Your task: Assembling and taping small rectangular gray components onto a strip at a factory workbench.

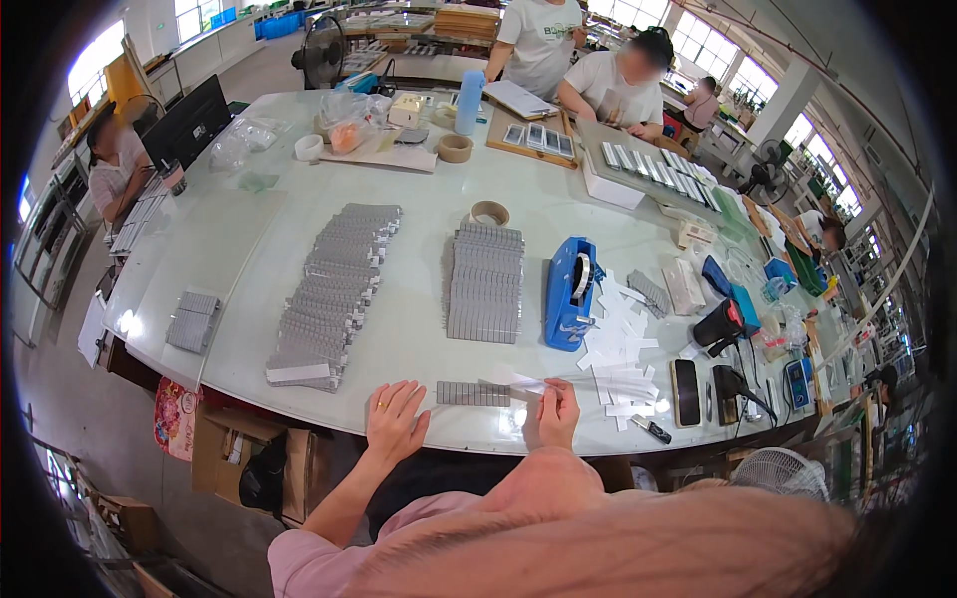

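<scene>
Paper strip point(526, 387) pinched in right hand point(554, 414) looks light, floppy, best gripped at its end; left hand point(394, 419) lies flat, fingers spread, beside grey strip row point(473, 394) at lower centre.

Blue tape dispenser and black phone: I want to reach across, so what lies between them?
In the head view, loose white paper strips lie scattered between the blue tape dispenser and the black phone.

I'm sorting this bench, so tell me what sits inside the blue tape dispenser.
The blue tape dispenser holds a roll of pale tape standing upright in its cradle. The roll's lower half and the hub are hidden by the dispenser's side wall.
</scene>
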A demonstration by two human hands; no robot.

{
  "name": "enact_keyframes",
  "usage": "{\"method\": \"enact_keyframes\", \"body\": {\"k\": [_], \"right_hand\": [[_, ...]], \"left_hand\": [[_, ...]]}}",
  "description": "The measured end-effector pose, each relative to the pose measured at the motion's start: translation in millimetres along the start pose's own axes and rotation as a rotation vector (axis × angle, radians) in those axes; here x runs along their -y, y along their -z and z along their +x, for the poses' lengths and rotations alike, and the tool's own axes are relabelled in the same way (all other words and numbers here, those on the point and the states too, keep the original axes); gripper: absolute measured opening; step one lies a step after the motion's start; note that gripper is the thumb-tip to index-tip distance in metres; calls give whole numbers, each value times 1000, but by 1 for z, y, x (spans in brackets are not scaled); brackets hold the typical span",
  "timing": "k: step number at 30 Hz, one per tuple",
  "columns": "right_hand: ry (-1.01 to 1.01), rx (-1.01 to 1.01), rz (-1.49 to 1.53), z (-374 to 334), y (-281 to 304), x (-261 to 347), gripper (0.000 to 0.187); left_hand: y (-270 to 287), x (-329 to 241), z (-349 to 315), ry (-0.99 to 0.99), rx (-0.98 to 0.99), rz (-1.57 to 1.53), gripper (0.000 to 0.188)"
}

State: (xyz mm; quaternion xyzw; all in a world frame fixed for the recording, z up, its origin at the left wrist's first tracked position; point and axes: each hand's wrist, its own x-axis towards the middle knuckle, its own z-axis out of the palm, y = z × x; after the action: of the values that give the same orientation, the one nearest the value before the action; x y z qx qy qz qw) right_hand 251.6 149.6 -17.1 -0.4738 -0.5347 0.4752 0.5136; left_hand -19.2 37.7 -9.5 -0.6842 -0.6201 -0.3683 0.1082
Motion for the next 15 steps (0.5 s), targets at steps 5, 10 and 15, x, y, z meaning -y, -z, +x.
{"method": "enact_keyframes", "body": {"k": [5, 10, 15], "right_hand": [[-10, -3, 11, 0, 1, -2, 13], [-40, -21, -14, -1, -2, -1, 13], [-58, -26, 21, -3, 0, -5, 13]], "left_hand": [[-1, 0, 0, -5, -3, -9, 40], [-1, 3, -3, -17, -11, 8, 40], [-3, 4, -4, -22, -27, 3, 38]]}}
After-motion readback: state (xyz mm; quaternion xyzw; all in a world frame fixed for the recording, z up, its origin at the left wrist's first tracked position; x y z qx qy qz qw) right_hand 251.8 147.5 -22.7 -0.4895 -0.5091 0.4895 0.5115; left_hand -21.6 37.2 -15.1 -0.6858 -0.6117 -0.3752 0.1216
